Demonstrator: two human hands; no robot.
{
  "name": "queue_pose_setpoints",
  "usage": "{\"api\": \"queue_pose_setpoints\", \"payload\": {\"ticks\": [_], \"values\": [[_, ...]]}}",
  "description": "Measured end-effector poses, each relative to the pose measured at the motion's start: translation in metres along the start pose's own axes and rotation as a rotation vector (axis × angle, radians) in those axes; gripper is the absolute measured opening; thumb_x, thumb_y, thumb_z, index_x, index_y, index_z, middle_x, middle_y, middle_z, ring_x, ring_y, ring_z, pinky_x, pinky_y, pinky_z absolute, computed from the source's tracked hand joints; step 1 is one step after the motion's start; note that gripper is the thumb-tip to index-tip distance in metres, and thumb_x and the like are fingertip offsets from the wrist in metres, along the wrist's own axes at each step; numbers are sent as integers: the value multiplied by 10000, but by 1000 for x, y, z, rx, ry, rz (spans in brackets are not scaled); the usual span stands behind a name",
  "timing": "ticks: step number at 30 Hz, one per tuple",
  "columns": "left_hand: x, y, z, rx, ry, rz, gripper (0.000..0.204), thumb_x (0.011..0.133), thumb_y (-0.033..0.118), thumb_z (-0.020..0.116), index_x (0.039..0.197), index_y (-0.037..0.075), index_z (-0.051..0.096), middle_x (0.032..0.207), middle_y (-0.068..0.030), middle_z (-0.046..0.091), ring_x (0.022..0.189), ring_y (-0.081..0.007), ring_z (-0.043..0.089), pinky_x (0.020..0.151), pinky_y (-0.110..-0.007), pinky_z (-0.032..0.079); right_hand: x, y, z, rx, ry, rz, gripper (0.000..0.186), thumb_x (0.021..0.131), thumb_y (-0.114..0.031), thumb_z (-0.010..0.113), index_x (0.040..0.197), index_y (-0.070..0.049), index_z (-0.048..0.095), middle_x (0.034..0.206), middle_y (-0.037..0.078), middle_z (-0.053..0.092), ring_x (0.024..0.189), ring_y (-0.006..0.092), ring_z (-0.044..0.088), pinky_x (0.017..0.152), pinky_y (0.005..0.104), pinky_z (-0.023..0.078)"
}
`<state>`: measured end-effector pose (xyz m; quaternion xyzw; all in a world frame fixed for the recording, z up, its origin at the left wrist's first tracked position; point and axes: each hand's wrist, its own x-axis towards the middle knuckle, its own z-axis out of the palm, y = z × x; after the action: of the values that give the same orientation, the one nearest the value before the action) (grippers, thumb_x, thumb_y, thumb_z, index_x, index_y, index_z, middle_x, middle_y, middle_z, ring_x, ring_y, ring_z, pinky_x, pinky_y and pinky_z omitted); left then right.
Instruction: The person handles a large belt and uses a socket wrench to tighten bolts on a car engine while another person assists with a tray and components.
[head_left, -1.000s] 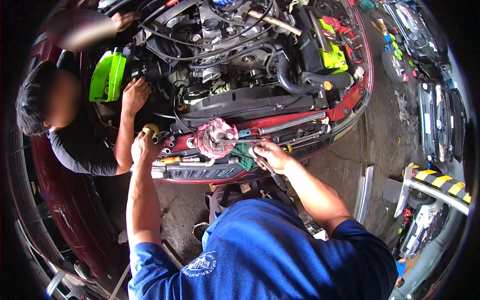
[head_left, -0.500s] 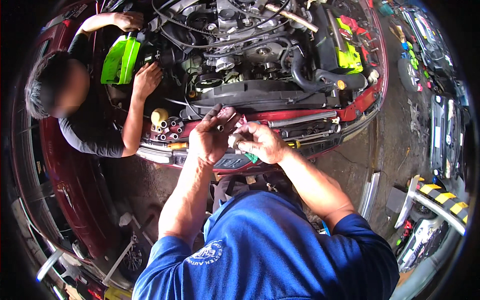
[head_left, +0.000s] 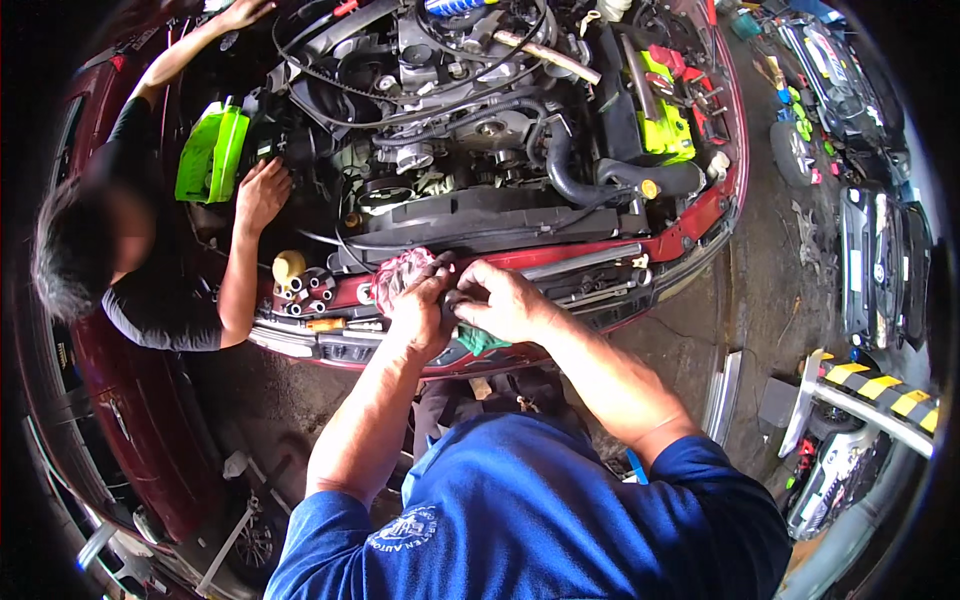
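Over the car's front edge, my left hand (head_left: 422,318) and my right hand (head_left: 508,305) are close together, fingers curled in. A small dark part (head_left: 454,299) shows between the fingertips; its kind is mostly hidden. A crumpled pink-and-white rag (head_left: 396,275) bunches against the far side of my left hand; whether it is gripped I cannot tell. Below the fingers of my right hand hangs a green cloth (head_left: 482,341). Left of my hands, an orange-handled screwdriver (head_left: 325,325) and a cluster of sockets (head_left: 303,296) rest on the front edge.
An exposed engine (head_left: 450,120) fills the bay ahead. A co-worker's hand (head_left: 263,195) rests near a bright green plastic piece (head_left: 212,152) on the left. Long metal wrenches (head_left: 600,294) lie right of my hands. At far right a striped barrier (head_left: 880,390) stands.
My left hand has turned from a spread palm to curled fingers, and both hands have closed in. The rag shows more. The co-worker's far arm has reached farther out. The view has shifted.
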<state>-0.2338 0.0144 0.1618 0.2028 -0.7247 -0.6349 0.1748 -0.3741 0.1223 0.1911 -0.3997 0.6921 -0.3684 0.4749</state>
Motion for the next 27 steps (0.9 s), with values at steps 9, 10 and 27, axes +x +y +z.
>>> {"api": "queue_pose_setpoints", "payload": {"ticks": [9,10,27], "values": [[47,4,24,-622,-75,-545,246,895,64,646,1116,-26,587,1001,-64,651,931,-140,602,859,-289,491,6,18,-76,-48,-147,136,392,846,-68,683,1192,-18,506,867,69,639,812,124,593,734,297,506],[53,-4,25,-640,-31,-522,255,897,68,644,1130,-19,587,1001,-65,657,926,-142,608,862,-290,494,6,4,-92,-28,-240,253,407,839,-83,702,1188,-6,509,876,68,635,785,118,592,703,287,500],[236,-73,70,341,191,-220,536,783,179,677,1227,-57,493,1124,-265,618,1105,-388,580,952,-417,462,107,2,-208,-624,237,-72,269,759,-85,737,991,9,638,888,162,681,842,247,676,741,359,522]]}}
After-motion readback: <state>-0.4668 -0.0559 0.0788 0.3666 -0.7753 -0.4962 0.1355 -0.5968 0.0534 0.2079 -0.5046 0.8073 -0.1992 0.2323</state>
